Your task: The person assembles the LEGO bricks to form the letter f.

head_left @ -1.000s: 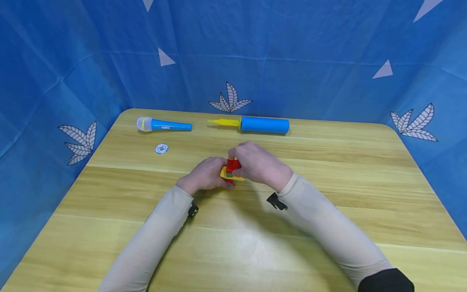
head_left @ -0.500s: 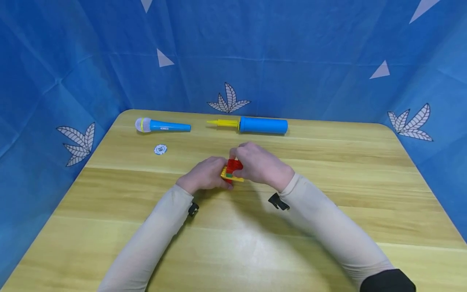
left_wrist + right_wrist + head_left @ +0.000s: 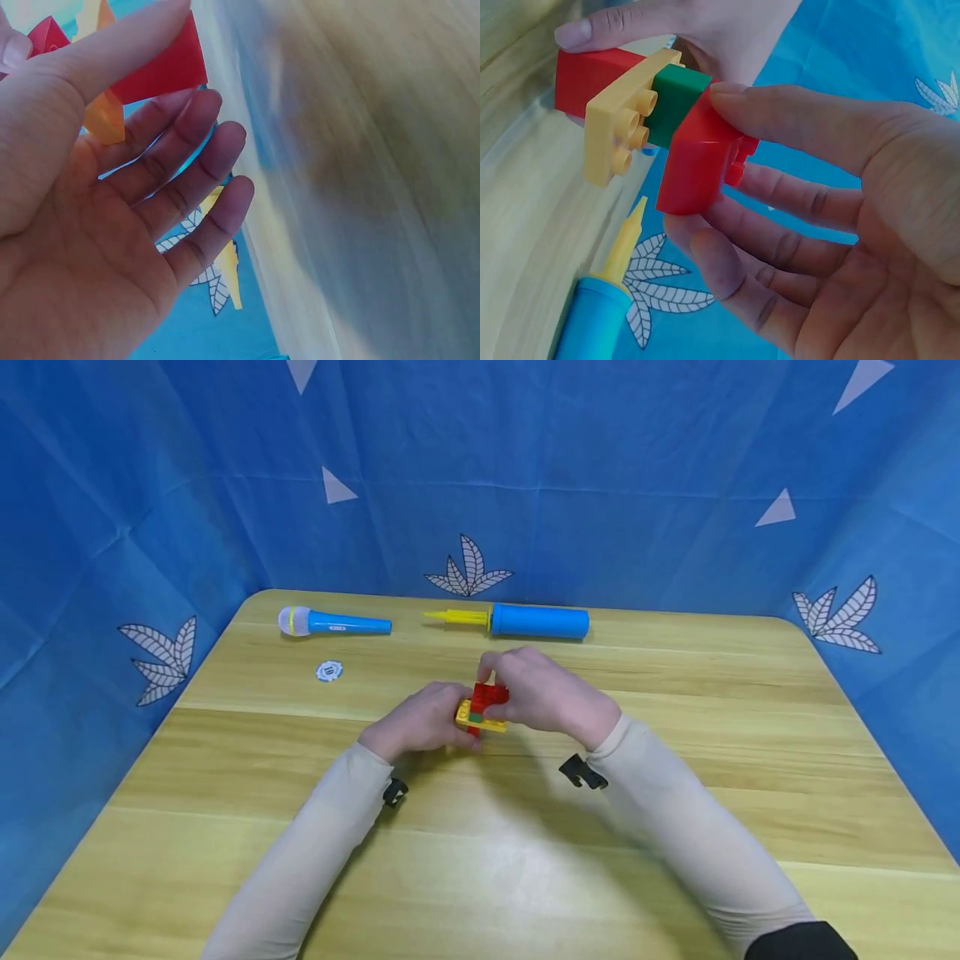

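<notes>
A small stack of toy building bricks is held above the middle of the table. My left hand (image 3: 423, 718) pinches its lower red brick (image 3: 589, 79) between thumb and fingers. Above that lies a flat yellow brick (image 3: 604, 135) with studs showing. On the yellow one sits a green brick (image 3: 679, 94), topped by a red brick with a slanted side (image 3: 694, 165). My right hand (image 3: 551, 695) grips this upper red brick from the right, thumb on one side and fingers on the other. In the left wrist view, the lower red brick (image 3: 165, 71) is partly covered by the thumb.
At the back of the wooden table (image 3: 675, 693) lie a blue toy microphone (image 3: 337, 622) and a blue hand pump (image 3: 540, 621) with a yellow nozzle. A round white chip (image 3: 329, 671) lies in front of the microphone. A blue patterned cloth (image 3: 600, 485) hangs behind.
My right hand has shifted slightly right and away with the upper red brick. The left hand has stayed almost in place. The head view has tilted slightly.
</notes>
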### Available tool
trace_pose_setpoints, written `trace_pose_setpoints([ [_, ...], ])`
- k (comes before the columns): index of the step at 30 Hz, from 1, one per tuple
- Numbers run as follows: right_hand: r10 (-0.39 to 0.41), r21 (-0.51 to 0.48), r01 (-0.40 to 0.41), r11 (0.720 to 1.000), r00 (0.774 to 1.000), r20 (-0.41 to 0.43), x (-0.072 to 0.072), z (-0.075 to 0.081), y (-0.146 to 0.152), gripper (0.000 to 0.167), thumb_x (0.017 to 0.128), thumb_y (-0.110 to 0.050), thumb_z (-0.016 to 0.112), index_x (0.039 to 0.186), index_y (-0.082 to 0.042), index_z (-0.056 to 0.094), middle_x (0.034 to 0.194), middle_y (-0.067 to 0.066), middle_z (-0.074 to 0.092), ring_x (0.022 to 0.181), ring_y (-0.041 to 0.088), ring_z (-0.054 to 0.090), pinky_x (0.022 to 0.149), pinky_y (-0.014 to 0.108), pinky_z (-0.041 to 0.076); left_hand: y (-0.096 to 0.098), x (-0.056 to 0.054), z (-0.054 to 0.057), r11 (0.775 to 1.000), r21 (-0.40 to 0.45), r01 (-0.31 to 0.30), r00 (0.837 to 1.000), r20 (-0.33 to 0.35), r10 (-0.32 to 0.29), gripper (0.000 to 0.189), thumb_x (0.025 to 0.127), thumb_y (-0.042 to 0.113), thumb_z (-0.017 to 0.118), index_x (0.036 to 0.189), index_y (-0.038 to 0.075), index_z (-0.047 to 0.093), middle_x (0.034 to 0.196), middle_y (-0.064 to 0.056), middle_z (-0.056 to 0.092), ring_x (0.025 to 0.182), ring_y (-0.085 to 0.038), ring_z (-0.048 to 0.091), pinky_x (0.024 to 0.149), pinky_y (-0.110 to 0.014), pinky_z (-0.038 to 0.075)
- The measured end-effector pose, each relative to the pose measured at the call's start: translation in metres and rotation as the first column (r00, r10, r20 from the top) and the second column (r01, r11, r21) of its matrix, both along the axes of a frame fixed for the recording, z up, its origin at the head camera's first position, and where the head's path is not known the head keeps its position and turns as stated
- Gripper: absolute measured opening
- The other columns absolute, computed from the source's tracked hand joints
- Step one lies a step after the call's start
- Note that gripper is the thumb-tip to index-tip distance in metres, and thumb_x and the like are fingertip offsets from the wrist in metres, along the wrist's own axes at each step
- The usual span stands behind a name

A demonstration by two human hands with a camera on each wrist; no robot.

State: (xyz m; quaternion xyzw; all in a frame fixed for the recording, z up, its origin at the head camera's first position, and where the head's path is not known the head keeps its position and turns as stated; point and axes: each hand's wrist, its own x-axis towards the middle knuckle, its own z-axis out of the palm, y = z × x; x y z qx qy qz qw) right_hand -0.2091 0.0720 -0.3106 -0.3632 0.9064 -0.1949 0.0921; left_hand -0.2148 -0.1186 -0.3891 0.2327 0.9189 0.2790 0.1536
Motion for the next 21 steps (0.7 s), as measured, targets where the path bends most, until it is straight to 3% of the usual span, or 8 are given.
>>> trace_pose_setpoints([
  [9,-0.013,-0.029,0.015,0.999,0.997,0.073,-0.007,0.004,0.012,0.038,0.082,-0.015,0.082,0.112,-0.008,0.060,0.093,0.006,0.069,0.082,0.019,0.064,0.071,0.030,0.054,-0.006,0.003,0.001,0.996,0.091,0.004,0.995,0.102,-0.013,0.042,0.079,0.035,0.085,0.110,0.015,0.064,0.091,0.005,0.065,0.083,-0.018,0.058,0.076,-0.031,0.049],
  [15,-0.011,-0.050,0.015,0.999,0.997,0.074,-0.010,0.005,0.016,0.034,0.084,-0.017,0.081,0.112,-0.009,0.062,0.093,0.005,0.070,0.079,0.017,0.066,0.068,0.029,0.054,-0.009,0.005,0.002,0.983,0.181,0.028,0.991,0.126,-0.051,0.035,0.087,0.039,0.076,0.110,0.016,0.064,0.089,0.000,0.064,0.075,-0.023,0.054,0.062,-0.031,0.043],
  [21,0.032,-0.082,-0.026,0.996,0.997,0.070,-0.012,-0.002,0.018,0.028,0.087,-0.017,0.078,0.110,-0.008,0.063,0.094,0.003,0.071,0.083,0.016,0.067,0.073,0.030,0.054,-0.010,0.007,0.006,0.981,0.194,0.029,0.987,0.147,-0.058,0.030,0.090,0.040,0.072,0.106,0.015,0.065,0.088,-0.001,0.062,0.076,-0.024,0.054,0.061,-0.031,0.040],
])
